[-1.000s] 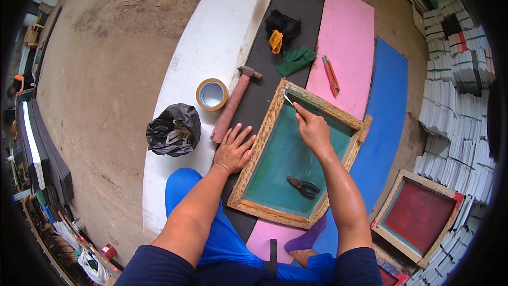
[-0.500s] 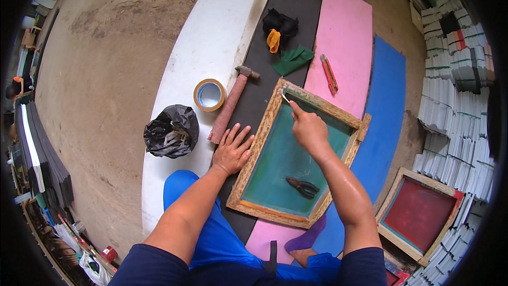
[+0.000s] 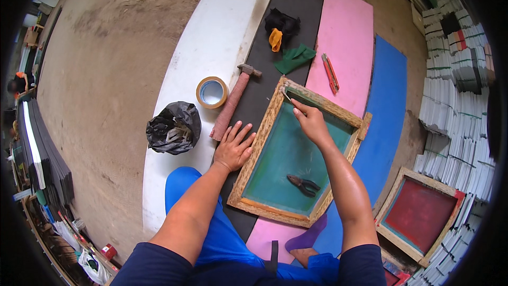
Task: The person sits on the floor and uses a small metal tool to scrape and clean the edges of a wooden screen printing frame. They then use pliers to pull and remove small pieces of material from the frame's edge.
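The right hand (image 3: 312, 123) grips a slim tool (image 3: 287, 96) at the far left corner of the frame (image 3: 246, 176), which lies across the mats (image 3: 385, 106), its bars mottled brown wood, its mesh (image 3: 280, 153) green. The left hand (image 3: 233, 151) rests flat, fingers spread, left of it. Pliers (image 3: 303, 185) lie on the near part of the mesh.

Workshop: framed screen (image 3: 259, 143), hammer (image 3: 231, 106), pliers (image 3: 303, 185)

I look from my own head — the left of two side-by-side fisheyes, facing down and a little ahead. My sleeves (image 3: 153, 265) come nearest, along the lower edge; left hand (image 3: 234, 147), right hand (image 3: 312, 125) and frame (image 3: 324, 100) lie mid-view, farther off — floor (image 3: 111, 100) and stacks (image 3: 439, 103) reach toward the black rim.
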`<state>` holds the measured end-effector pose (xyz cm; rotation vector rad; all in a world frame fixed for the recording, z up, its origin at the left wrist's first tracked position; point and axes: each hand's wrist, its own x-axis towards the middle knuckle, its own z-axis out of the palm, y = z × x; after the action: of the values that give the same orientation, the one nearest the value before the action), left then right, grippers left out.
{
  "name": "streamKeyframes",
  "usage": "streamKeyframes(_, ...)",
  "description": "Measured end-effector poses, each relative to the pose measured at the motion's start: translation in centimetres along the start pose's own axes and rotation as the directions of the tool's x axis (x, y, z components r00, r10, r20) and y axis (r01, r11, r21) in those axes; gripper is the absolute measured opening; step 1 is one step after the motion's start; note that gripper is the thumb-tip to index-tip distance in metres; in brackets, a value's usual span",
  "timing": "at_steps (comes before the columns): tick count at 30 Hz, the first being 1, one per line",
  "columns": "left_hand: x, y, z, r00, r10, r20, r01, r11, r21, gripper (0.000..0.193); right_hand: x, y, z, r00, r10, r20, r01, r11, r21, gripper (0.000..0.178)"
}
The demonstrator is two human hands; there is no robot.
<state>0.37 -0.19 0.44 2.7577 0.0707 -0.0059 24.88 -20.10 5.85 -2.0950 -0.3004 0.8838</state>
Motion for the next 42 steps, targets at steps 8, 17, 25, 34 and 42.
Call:
streamKeyframes(8,0.3,0.2,0.0,1.000,-0.004,-0.004,0.003,1.000,-0.031,0.049,-0.8,1.9,0.3,0.923,-0.332,-0.197,0.256,0.908,-0.332,0.040)
streamKeyframes(17,0.0,-0.1,0.1,1.000,-0.008,-0.013,0.008,1.000,-0.020,0.048,-3.3,-4.4,-0.1,0.977,-0.163,-0.136,0.042,0.775,-0.631,0.035)
streamKeyframes(25,0.1,0.3,-0.1,1.000,-0.011,0.020,0.010,1.000,0.020,0.048,-2.5,-2.5,0.8,0.975,-0.212,-0.067,0.086,0.635,-0.768,0.043)
streamKeyframes(34,0.4,0.4,-0.2,1.000,0.008,-0.015,-0.008,1.000,-0.003,0.049,-1.7,-0.6,0.5,0.995,-0.071,-0.070,0.042,0.937,-0.346,0.042)
streamKeyframes(42,0.5,0.2,0.1,1.000,0.008,-0.005,-0.008,1.000,-0.017,0.048,-1.1,2.8,1.5,0.960,-0.202,-0.194,0.211,0.977,0.027,0.043)
